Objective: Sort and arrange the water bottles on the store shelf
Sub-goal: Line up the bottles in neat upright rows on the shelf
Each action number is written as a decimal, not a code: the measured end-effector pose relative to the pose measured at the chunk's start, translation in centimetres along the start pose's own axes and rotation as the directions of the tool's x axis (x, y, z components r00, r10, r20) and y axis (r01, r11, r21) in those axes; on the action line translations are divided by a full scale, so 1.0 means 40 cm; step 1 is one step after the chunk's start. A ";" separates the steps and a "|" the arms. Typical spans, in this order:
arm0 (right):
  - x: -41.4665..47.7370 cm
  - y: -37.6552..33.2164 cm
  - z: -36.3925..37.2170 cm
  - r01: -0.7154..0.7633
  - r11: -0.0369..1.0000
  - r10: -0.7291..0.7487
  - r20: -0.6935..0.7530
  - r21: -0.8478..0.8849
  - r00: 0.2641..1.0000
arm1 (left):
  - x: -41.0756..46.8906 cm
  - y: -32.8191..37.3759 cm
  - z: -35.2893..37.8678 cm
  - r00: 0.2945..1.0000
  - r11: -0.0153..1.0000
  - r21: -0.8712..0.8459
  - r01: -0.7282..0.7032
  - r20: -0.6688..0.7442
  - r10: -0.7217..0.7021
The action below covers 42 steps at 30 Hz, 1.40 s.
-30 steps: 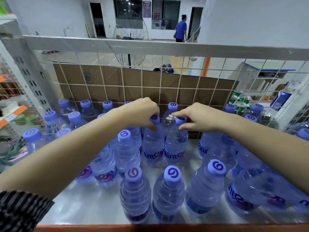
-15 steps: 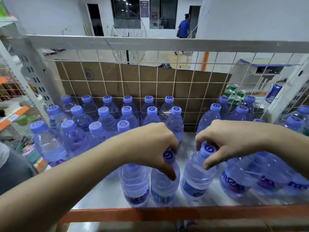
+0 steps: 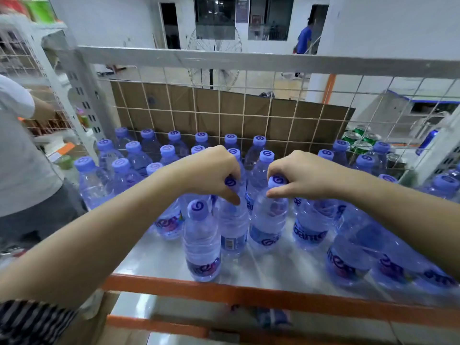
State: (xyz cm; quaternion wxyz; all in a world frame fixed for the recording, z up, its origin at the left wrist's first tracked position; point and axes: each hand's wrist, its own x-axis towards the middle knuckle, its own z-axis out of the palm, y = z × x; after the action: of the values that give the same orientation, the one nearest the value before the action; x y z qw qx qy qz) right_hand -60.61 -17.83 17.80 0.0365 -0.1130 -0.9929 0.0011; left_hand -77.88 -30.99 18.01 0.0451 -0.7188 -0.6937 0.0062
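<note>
Several clear water bottles with purple caps stand on a metal shelf (image 3: 261, 272). My left hand (image 3: 211, 170) grips the cap of one bottle (image 3: 232, 230) in the middle. Beside it, my right hand (image 3: 298, 175) grips the cap of the neighbouring bottle (image 3: 267, 225). Both bottles stand upright, close together. One more bottle (image 3: 202, 242) stands alone nearer the front edge. Rows of bottles (image 3: 159, 155) fill the back left, and a wrapped pack (image 3: 373, 252) sits at the right.
A wire grid back panel (image 3: 249, 115) with cardboard behind closes the shelf's rear. An orange rail (image 3: 249, 292) runs along the front edge. Green cans (image 3: 358, 140) stand at the back right. A person in a white shirt (image 3: 20, 150) stands at the left.
Both hands moved the two bottles they hold by the caps farther back on the shelf, toward the rows. The camera pulled back and a person came into view at the left.
</note>
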 end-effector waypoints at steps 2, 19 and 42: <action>0.028 0.006 0.005 -0.019 1.000 0.019 -0.020 -0.001 1.000 | 0.014 -0.023 -0.001 1.000 1.000 0.016 0.024 -0.005 -0.024; 0.070 0.016 0.035 -0.070 0.997 0.069 0.017 0.045 0.997 | 0.032 -0.073 0.033 0.999 0.959 -0.278 0.049 0.009 -0.048; 0.030 -0.005 0.106 -0.290 0.906 0.342 -0.129 0.309 0.931 | 0.021 -0.004 0.056 0.939 0.941 -0.144 0.305 -0.123 -0.323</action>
State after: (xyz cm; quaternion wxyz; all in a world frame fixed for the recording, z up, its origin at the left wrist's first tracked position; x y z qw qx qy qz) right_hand -62.15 -17.71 13.68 0.1412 -0.2662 -0.9433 0.1395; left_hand -78.17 -30.02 15.83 0.0512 -0.5987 -0.7935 -0.0961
